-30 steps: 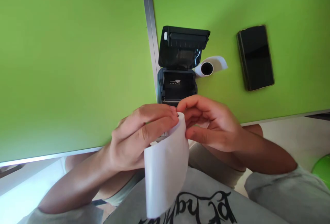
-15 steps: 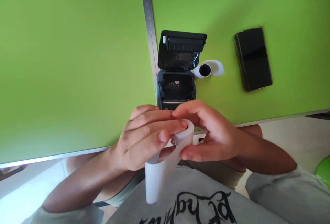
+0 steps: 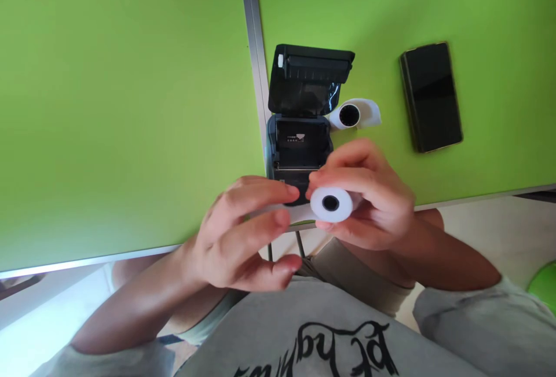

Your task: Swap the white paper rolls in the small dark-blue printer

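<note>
My right hand (image 3: 369,197) grips a white paper roll (image 3: 319,206) with a dark core, its round end turned up toward me. A loose strip of the paper runs left from the roll, passing behind the fingers of my left hand (image 3: 247,232). That hand is open, fingers apart, just left of the roll. Beyond the hands a small black receipt printer (image 3: 299,154) sits on the table with its lid (image 3: 304,81) raised and its paper bay exposed. A second white roll (image 3: 348,115), also dark-cored, stands against the printer's right side, its paper end curling out to the right.
A black phone-like slab (image 3: 431,97) lies on the right of the green table (image 3: 130,105). A grey metal seam (image 3: 254,35) divides the tabletop, left of the printer. The table's front edge (image 3: 87,259) passes beneath my forearms.
My right hand has lifted the roll up and to the right and turned its end toward me. My left fingers have come off the roll and spread; the hanging strip swung up behind them.
</note>
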Motion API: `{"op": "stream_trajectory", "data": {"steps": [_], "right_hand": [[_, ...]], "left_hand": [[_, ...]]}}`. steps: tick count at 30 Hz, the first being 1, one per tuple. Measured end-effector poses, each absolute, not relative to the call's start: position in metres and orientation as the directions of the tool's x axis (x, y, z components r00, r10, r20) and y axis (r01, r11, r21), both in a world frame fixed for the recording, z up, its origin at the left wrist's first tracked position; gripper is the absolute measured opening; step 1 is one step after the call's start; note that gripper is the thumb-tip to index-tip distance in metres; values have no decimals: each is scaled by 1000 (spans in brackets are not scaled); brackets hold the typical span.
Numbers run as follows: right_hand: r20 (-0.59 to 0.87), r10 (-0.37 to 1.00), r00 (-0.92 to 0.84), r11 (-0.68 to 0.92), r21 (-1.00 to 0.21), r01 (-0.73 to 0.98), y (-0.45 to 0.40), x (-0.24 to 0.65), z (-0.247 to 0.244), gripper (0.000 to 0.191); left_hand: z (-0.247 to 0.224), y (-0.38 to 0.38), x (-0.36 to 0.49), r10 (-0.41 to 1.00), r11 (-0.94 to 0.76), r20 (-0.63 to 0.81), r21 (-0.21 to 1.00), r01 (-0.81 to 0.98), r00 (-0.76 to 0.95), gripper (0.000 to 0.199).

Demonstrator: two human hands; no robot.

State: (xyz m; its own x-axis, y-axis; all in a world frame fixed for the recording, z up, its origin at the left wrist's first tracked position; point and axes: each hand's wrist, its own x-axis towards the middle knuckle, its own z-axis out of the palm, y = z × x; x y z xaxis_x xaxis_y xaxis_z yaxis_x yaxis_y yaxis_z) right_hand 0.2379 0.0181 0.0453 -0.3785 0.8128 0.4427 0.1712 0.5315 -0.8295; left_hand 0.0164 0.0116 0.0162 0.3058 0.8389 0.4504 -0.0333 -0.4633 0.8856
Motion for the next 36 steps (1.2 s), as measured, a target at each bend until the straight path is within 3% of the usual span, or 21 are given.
{"op": "stream_trajectory", "data": {"steps": [2,5,8,12,17,21,25,29,36], "right_hand": [[486,784,-386,571,-809,140,20,238,45,42],[574,713,-402,622,-783,-15,21,238,41,54],[561,674,-481,622,-782,-41,21,240,39,39],[513,691,-510,587,-809,-18,18,237,40,22],[543,720,-433,608,-794,14,16,230,40,27],[540,668,-511,672,-733,104,18,233,40,25],[555,680,-479,677,-726,120,18,234,41,29],[542,713,-446,647,-754,119,16,232,37,34],[560,706,-433,646,-760,69,18,232,38,25]], "left_hand": [[23,14,15,706,-675,645,738,3,292,57],[36,21,15,659,-691,617,722,24,429,48],[42,24,16,650,-677,574,735,38,497,30],[42,21,18,603,-728,624,685,22,497,17],[46,14,15,656,-703,568,699,129,497,29],[43,13,12,703,-650,521,747,141,484,37],[38,16,16,698,-669,549,730,142,460,38],[38,16,19,588,-754,616,652,80,525,28],[39,10,17,667,-714,569,672,196,481,33]]}}
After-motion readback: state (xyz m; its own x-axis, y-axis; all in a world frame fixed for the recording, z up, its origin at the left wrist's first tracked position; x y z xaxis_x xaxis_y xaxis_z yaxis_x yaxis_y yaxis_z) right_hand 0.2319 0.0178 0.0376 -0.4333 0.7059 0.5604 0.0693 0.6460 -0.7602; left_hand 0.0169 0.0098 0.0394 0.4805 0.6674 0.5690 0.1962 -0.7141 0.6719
